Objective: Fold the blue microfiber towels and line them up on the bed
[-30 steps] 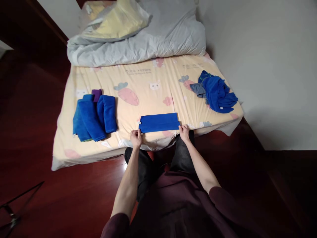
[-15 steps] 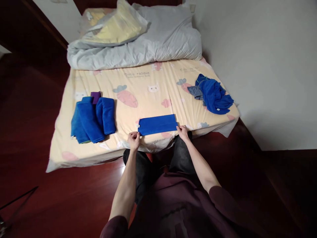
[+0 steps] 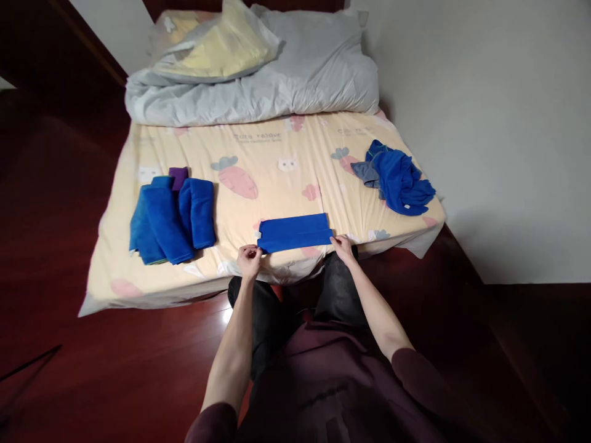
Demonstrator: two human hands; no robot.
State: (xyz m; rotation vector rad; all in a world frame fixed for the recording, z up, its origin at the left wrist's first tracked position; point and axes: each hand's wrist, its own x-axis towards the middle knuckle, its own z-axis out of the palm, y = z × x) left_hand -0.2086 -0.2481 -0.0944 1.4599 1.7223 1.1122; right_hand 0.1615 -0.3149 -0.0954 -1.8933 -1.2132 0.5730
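A blue cloth (image 3: 295, 232) lies flat as a long folded strip near the front edge of the bed, with a small white tag at its left end. My left hand (image 3: 250, 261) pinches its near left corner. At the near right corner, my right hand (image 3: 341, 247) has the cloth between thumb and fingers. Several folded blue cloths (image 3: 168, 221) lie in a pile to the left, with a purple cloth (image 3: 178, 178) behind them. A crumpled heap of blue cloths (image 3: 401, 178) and a grey cloth (image 3: 367, 174) rest on the right.
The bed (image 3: 277, 184) has a yellow patterned sheet. A grey quilt (image 3: 318, 67) and a yellow pillow or bag (image 3: 231, 46) lie across its far end. A white wall (image 3: 498, 135) stands on the right. A thin dark rod (image 3: 32, 362) shows at lower left.
The camera view has shifted slightly. Both hands keep their grip on the cloth's near corners, and the cloth has hardly moved.
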